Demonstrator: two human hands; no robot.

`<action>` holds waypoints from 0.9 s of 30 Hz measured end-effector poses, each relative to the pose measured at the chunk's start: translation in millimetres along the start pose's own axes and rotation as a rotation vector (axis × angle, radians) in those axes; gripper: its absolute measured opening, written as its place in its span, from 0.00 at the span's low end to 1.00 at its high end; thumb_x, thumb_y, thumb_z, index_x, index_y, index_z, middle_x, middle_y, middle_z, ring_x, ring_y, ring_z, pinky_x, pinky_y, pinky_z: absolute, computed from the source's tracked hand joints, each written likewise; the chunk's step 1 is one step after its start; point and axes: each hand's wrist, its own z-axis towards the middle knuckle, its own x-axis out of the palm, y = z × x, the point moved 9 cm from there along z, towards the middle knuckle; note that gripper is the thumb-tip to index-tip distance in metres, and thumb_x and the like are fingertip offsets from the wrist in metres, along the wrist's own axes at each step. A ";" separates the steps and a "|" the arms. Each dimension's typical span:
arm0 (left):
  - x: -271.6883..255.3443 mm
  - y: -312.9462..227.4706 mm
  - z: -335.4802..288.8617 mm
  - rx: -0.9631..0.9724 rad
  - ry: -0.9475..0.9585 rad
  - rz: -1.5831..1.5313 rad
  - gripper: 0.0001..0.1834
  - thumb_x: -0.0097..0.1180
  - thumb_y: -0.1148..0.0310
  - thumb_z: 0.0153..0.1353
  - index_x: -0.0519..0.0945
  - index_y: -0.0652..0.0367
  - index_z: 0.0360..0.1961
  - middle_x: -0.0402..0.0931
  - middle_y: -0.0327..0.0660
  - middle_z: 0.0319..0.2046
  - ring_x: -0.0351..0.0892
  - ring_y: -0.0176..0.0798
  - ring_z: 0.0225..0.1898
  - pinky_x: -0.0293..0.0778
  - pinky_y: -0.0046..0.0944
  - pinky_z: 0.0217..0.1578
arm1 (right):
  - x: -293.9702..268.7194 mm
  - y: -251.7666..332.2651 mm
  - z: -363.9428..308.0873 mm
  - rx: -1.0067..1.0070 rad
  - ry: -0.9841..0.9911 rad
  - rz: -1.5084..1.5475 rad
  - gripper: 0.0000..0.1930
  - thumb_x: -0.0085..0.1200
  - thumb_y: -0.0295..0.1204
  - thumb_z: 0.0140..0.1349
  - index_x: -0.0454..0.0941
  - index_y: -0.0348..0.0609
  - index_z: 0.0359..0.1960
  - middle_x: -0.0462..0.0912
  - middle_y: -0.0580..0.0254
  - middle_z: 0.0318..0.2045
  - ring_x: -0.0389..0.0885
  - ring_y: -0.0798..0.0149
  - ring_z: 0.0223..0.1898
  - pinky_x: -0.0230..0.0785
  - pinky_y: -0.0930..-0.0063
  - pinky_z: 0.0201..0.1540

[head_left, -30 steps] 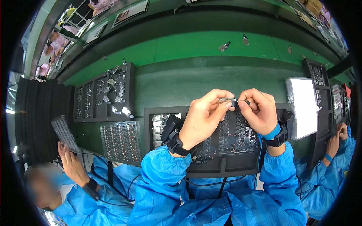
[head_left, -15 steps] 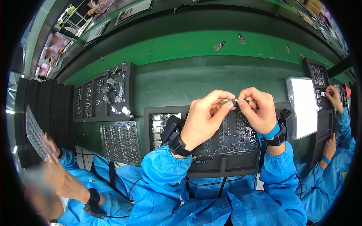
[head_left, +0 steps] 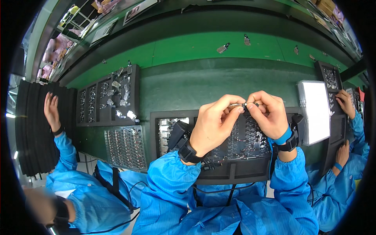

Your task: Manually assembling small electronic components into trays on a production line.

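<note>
My left hand (head_left: 213, 127) pinches a small metallic electronic part (head_left: 235, 105) between thumb and fingers. Facing it, my right hand (head_left: 269, 115) is closed at the part's dark end, its fingertips almost touching those of the left. Both hands hover over a black foam tray (head_left: 250, 171) holding rows of small parts, some of them hidden by my hands and wrists. The held part's fine detail is too small to make out.
At left are a clear tray of parts (head_left: 124, 147), a black divided tray (head_left: 135, 84) and a black stack (head_left: 37, 129). A white sheet (head_left: 314, 111) lies right. Loose parts sit on the green belt (head_left: 176, 49). Co-workers' hands (head_left: 51, 111) show on both sides.
My hands stay nearly still around the part. Loose parts on the green belt have shifted slightly left. The left co-worker's clear tray is gone from view, and that person's hand is now raised by the black stack.
</note>
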 end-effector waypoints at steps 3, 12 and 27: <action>5.2 4.7 -0.5 -0.161 0.134 -0.003 0.10 0.58 0.81 0.68 0.81 0.67 0.50 0.87 0.47 0.42 0.88 0.37 0.46 0.83 0.34 0.47 | -3.7 0.4 -0.1 -0.022 0.019 0.013 0.03 0.61 0.21 0.61 0.80 0.37 0.35 0.63 0.72 0.17 0.59 0.76 0.19 0.52 0.76 0.23; 7.6 4.9 -2.0 -0.181 0.181 0.019 0.10 0.58 0.80 0.69 0.81 0.68 0.50 0.87 0.49 0.43 0.89 0.38 0.47 0.83 0.35 0.47 | -4.0 5.4 0.3 -0.049 0.041 -0.022 0.04 0.62 0.20 0.57 0.80 0.39 0.32 0.64 0.71 0.17 0.61 0.75 0.20 0.55 0.76 0.23; 6.2 11.5 -7.5 -0.203 0.096 0.047 0.10 0.59 0.81 0.67 0.81 0.68 0.49 0.88 0.47 0.41 0.88 0.35 0.44 0.82 0.32 0.44 | 1.9 -8.2 -4.3 0.138 0.064 0.060 0.03 0.62 0.21 0.63 0.85 0.32 0.35 0.78 0.72 0.22 0.67 0.82 0.23 0.60 0.82 0.25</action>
